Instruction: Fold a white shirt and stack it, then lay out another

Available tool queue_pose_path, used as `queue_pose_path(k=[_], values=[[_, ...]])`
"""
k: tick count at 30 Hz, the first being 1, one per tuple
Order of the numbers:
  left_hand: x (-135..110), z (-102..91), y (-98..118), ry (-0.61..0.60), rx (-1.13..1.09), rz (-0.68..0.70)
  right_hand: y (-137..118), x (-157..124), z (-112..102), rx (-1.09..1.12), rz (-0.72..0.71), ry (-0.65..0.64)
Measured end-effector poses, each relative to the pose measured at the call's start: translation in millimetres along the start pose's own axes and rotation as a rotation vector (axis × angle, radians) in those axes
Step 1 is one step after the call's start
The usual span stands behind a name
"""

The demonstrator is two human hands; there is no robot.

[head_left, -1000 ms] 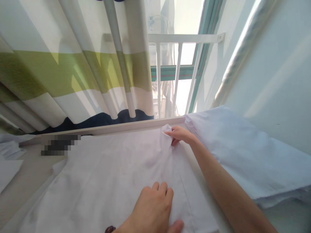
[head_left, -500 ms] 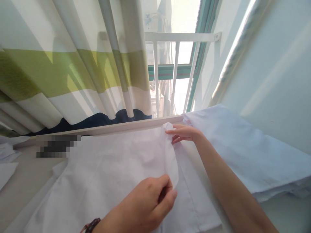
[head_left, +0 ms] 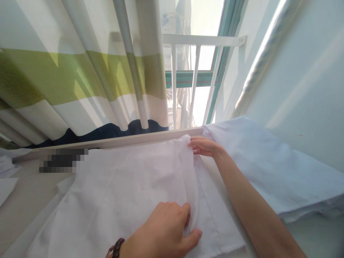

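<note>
A folded white cloth [head_left: 120, 182] is spread across the surface in front of me, with a soft roll along its right side. My right hand [head_left: 202, 146] is at its far right corner, fingers closed on the edge; the fingertips are partly hidden by the fabric. Nearer to me, my left hand [head_left: 169, 227] rests low over the cloth's right part, fingers curled and thumb apart, with nothing visible between them. A braided bracelet [head_left: 117, 247] circles my left wrist. Another layer of white fabric [head_left: 215, 222] shows from under the cloth on the right.
Folded white fabric [head_left: 268, 165] lies on the right by the wall. A blurred dark patch [head_left: 63, 160] and more white pieces [head_left: 8, 182] are at the left. Behind the board edge [head_left: 134, 138] hang a striped curtain [head_left: 80, 79] and a white window railing [head_left: 204, 40].
My left hand has moved slightly down and right, and its thumb has spread from the fingers. The bunched far corner and right edge of the cloth now lie flatter. My right hand stays at the corner.
</note>
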State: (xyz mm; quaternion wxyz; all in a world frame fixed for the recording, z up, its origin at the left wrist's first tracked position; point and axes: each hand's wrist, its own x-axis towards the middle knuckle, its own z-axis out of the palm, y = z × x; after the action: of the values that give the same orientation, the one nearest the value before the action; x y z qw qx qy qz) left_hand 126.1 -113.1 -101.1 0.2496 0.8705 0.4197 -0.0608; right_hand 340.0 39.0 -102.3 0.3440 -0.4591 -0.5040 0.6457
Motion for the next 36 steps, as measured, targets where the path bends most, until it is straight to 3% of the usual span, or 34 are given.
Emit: queue_pose_path(k=[3,7,10,13,18,25,28,32,36], values=[[-1,-1.9,4,-0.036,0.075,0.011,-3,1,3,-0.096,0.068,0.054],[-7,-15.5,12,0.045,-0.080,0.072,-7,2,2,-0.121,0.046,0.213],[-11,-27.9,18,0.134,-0.224,0.098,-9,1,-1,-0.073,0.036,0.221],[-9,-32.8,23,0.150,-0.267,0.168,-10,-3,-2,-0.063,0.042,0.213],[2,-19.0,23,0.115,-0.196,0.265,-6,-3,-2,-0.135,0.064,0.248],[16,12.4,6,0.103,-0.363,0.219,-2,2,-1,-0.294,0.024,0.486],[22,21.7,0,0.106,-0.450,0.202,-1,3,1,-0.325,0.003,0.532],[23,23.4,-2,0.137,-0.530,0.219,2,7,0,-0.380,0.008,0.531],[14,8.7,5,0.176,-0.537,0.244,4,11,-2,-0.434,0.015,0.476]])
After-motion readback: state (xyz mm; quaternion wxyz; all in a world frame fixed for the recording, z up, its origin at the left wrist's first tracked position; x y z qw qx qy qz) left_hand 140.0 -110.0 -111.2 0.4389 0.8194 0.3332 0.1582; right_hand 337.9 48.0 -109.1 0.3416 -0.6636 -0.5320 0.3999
